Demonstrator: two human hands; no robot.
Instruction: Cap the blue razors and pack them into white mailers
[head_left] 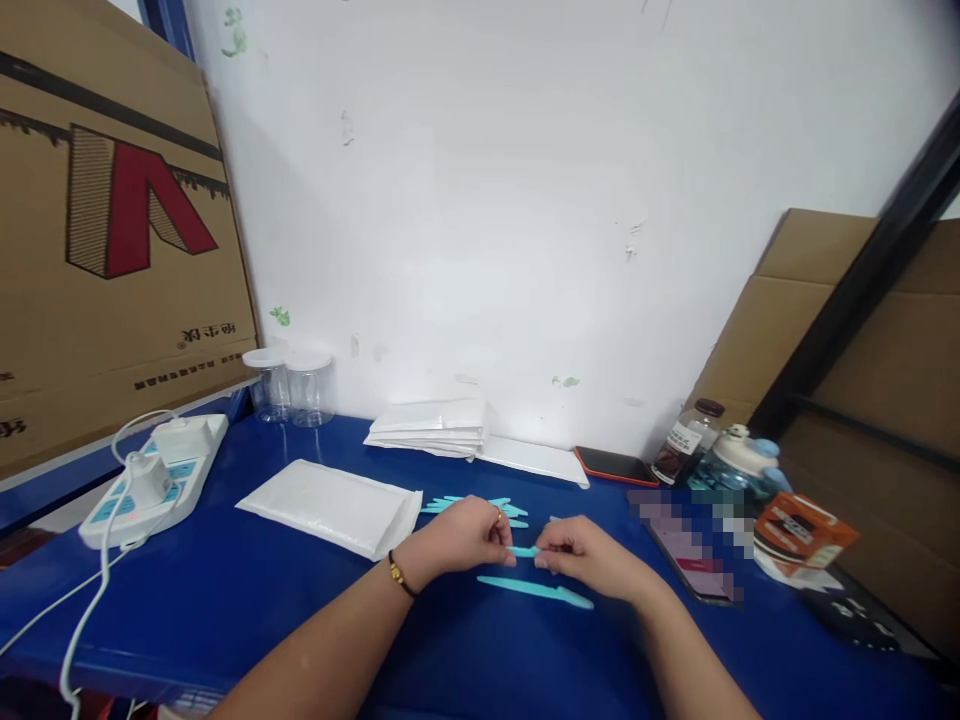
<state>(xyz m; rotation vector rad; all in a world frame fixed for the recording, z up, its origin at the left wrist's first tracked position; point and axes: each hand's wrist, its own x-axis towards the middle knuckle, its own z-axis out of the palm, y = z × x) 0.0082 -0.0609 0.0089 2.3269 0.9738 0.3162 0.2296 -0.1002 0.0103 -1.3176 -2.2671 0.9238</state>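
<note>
Between my two hands is a small turquoise stick (pixel 523 551), pinched at its left end by my left hand (pixel 469 535) and at its right end by my right hand (pixel 581 553). Just below them, a longer turquoise stick-like piece (pixel 534 590) lies flat on the blue table (pixel 450 650). Several similar turquoise pieces (pixel 516 512) lie in a pile behind my left hand, which partly covers them. To the left of that pile rests a white padded envelope (pixel 326 502).
Along the wall are two clear jars (pixel 310 392), stacked white envelopes (pixel 427 425) and a red-edged phone (pixel 616 466). A power strip (pixel 176 475) with cables sits left. At right are a brown bottle (pixel 686 443), a jug (pixel 739 465), another phone (pixel 694 555) and an orange box (pixel 802 535).
</note>
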